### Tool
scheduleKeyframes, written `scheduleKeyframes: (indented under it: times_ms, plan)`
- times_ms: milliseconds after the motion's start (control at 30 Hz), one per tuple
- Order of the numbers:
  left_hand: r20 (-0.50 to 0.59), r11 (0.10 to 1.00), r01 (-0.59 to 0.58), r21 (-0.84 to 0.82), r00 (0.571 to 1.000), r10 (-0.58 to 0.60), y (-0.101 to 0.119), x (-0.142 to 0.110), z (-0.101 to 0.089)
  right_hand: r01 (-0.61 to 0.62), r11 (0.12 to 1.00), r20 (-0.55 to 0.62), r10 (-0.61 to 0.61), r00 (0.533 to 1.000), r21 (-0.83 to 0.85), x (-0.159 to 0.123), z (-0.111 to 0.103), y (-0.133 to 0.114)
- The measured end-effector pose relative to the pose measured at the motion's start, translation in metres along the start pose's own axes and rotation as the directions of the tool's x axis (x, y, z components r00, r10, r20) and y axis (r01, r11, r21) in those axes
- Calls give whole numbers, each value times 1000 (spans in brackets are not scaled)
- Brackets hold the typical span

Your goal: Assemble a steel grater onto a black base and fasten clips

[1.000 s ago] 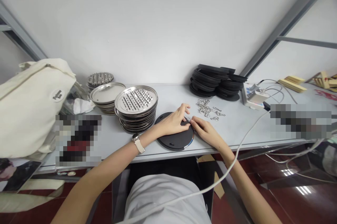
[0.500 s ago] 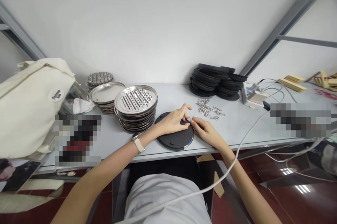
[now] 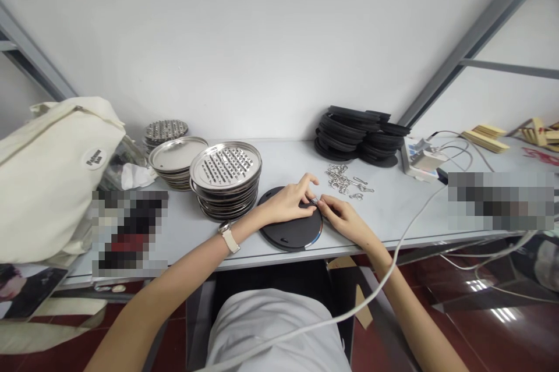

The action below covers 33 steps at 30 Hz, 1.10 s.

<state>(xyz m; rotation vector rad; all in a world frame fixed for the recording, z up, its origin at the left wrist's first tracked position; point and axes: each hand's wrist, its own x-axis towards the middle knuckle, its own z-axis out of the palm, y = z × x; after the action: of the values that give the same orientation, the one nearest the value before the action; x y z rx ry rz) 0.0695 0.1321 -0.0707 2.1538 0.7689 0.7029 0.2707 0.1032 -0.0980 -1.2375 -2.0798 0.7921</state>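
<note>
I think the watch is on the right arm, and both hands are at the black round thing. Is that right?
Not quite. The head view shows the watch on the left arm. The left hand and right hand are both at the black round thing.

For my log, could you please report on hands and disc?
Left hand over black disc; right hand at its rim; small metal piece between their fingers, grip unclear; white cable crosses right forearm.
</note>
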Motion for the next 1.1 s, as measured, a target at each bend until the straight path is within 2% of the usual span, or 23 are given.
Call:
scheduleKeyframes:
  times_ms: [300, 800, 1100]
  plan:
    - [-16, 1000, 19, -14, 1000, -19, -1, 0, 1, -14, 1000, -16, 14, 1000, 4, 1, 1, 0]
    - [-31, 1000, 12, -13, 999, -12, -3, 0, 2, 48, 997, -9, -49, 999, -67, 1, 1, -6]
    - [-1, 1000, 22, 10, 1000, -22, 3, 0, 0, 61, 995, -2, -62, 998, -73, 2, 1, -6]
